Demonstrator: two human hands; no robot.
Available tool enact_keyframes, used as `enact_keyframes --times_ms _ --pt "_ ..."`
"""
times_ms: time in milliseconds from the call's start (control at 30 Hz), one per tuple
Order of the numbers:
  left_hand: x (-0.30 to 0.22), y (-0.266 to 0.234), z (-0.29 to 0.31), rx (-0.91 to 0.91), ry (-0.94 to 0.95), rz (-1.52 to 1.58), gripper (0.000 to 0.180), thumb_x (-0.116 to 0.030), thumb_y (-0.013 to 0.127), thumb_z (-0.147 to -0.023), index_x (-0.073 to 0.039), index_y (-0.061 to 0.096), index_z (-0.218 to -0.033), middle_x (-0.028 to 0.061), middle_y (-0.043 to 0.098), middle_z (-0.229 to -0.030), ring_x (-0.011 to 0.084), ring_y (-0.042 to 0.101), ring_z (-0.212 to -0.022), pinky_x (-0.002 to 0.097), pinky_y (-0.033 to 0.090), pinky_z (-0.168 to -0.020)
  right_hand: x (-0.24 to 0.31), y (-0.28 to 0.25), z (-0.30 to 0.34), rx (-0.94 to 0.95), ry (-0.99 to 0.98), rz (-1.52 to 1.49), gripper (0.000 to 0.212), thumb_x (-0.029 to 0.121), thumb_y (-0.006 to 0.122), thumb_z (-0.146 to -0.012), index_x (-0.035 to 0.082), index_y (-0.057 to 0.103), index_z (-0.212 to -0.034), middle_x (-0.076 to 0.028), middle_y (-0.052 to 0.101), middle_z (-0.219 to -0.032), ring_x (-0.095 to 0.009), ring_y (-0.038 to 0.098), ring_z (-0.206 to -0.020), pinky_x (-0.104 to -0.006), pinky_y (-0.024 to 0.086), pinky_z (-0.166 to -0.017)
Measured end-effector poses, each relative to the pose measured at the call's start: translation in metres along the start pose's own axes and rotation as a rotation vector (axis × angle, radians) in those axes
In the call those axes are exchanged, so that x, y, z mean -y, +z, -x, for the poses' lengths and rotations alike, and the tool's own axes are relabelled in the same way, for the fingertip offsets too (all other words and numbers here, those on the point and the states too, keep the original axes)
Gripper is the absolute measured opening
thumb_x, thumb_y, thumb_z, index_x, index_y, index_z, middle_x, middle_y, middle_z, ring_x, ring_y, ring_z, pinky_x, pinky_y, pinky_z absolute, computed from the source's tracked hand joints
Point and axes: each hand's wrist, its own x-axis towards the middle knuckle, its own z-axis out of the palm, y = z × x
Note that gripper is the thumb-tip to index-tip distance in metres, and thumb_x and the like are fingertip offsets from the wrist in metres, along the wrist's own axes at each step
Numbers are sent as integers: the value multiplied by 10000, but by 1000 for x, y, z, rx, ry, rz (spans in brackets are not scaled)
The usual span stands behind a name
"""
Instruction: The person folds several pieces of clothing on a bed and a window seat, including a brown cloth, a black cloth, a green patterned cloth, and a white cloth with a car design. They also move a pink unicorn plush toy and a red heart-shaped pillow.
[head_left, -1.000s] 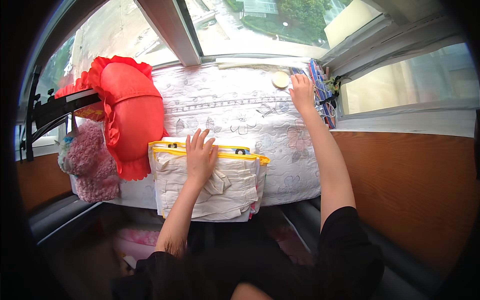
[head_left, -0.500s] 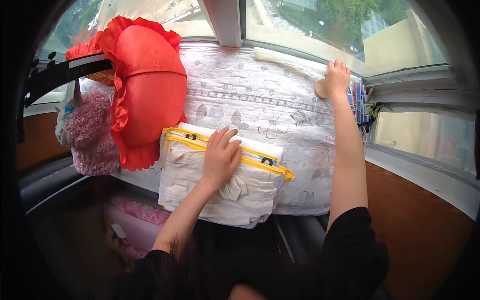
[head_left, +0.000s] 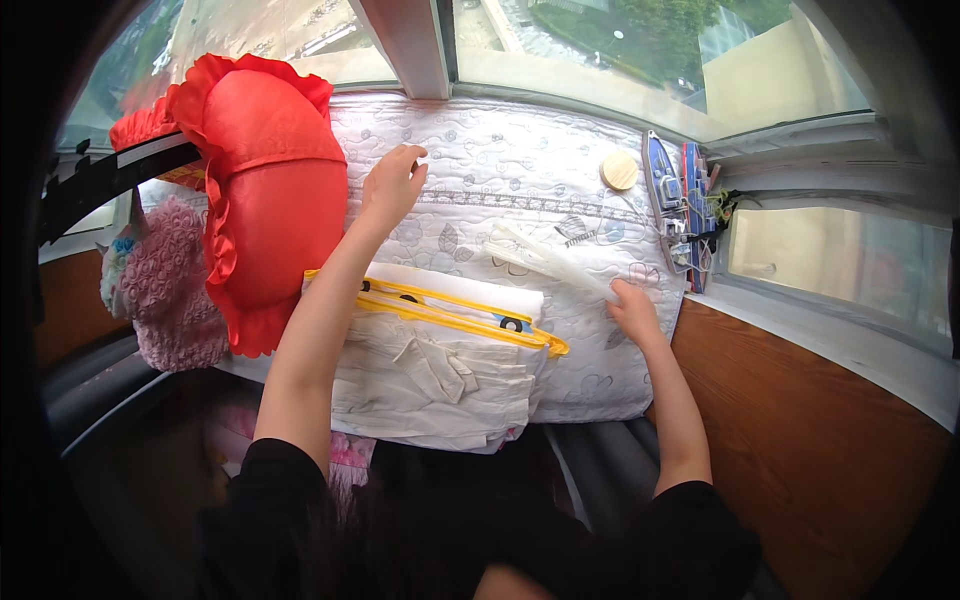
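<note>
Gripping translucent plastic bag [head_left: 545,258], right hand [head_left: 633,310]

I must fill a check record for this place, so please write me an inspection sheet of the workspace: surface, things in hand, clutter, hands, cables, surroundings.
Surface: white quilted pad along the window sill.
Things in hand: long pale see-through strip on the pad, its near end under the right hand; folded white clothes with yellow hangers.
Clutter: red frilled cushion, pink knitted item, round wooden disc, blue toy boat.
Hands: left hand open above the pad; right hand on the strip.
Cables: nothing seen.
Surroundings: window, wooden panel.
</note>
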Motion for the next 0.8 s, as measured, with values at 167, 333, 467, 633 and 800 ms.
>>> enact_keyframes --times_ms 167,333,467,633,800 --pt "1 29 -47 12 27 -214 270 -155 603 -841 -92 597 -1103 112 644 -940 293 619 -836 392 481 -734 22 -52 -27 -166 -170 5 354 345 690 -814 12 646 -929 -109 593 -955 -292 537 -946 -383 448 -787" --pt "-22 47 -69 24 91 -348 323 -140 584 -845 -104 520 -1159 122 647 -893 319 632 -854 432 501 -706 -3 -109 -118 -661 -282 118 142 50 548 -862 -22 616 -965 -159 597 -944 -339 533 -915 -400 434 -802" --pt "-21 65 -92 89 66 -407 390 -156 551 -849 -133 473 -1231 153 645 -882 344 628 -827 466 479 -676 -42 -142 -187 -713 -215 389 217 -31 502 -801 8 655 -949 -131 631 -946 -333 552 -934 -403 456 -810" --pt "-11 81 -111 72 106 -496 319 -92 490 -844 -108 468 -1162 133 644 -792 347 637 -747 462 480 -595 -48 -143 -216 -551 -128 671 138 16 589 -734 81 638 -846 -65 639 -919 -283 523 -1001 -391 426 -827" --pt "-20 91 -120 36 129 -539 173 -66 464 -854 -92 427 -1021 138 645 -766 341 645 -747 462 490 -590 -50 -141 -219 -527 -31 845 183 168 677 -755 99 614 -912 -36 646 -965 -253 503 -1051 -396 368 -856"
